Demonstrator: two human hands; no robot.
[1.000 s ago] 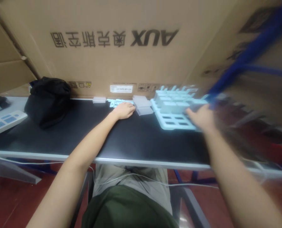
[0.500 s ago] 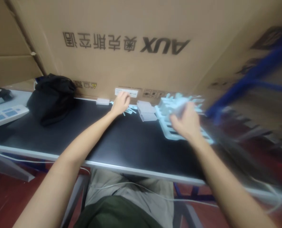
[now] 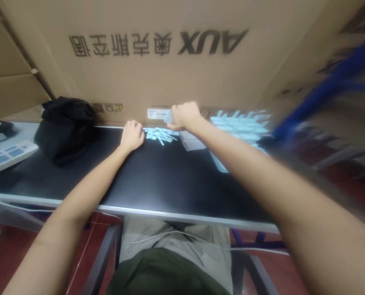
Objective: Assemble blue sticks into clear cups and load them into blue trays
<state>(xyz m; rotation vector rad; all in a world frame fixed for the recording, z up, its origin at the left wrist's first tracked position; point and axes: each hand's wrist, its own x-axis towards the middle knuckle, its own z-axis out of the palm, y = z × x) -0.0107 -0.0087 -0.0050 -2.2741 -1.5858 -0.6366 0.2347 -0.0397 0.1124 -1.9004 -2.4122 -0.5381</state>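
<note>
My right hand (image 3: 185, 115) is closed on a small light-blue flat piece (image 3: 168, 117), held above the table near the carton. Below and left of it lies a loose pile of light-blue plastic pieces (image 3: 160, 134) with thin stems. My left hand (image 3: 132, 135) rests at the table's back edge, left of that pile, fingers curled; whatever is under them is hidden. A whitish translucent box (image 3: 192, 141) lies right of the pile. Farther right, a light-blue rack (image 3: 219, 163) carries rows of similar light-blue pieces (image 3: 240, 125), partly covered by my right forearm.
A large cardboard carton (image 3: 124, 82) stands upright along the back of the black table (image 3: 170, 184). On the left are a black cloth bag (image 3: 66, 129) and a white panel with blue patches (image 3: 12, 155). A blue metal frame (image 3: 332, 90) rises at the right.
My right hand has moved left from the rack to above the pile, carrying the light-blue piece. My left hand has shifted left from the pile to where a small white box lay.
</note>
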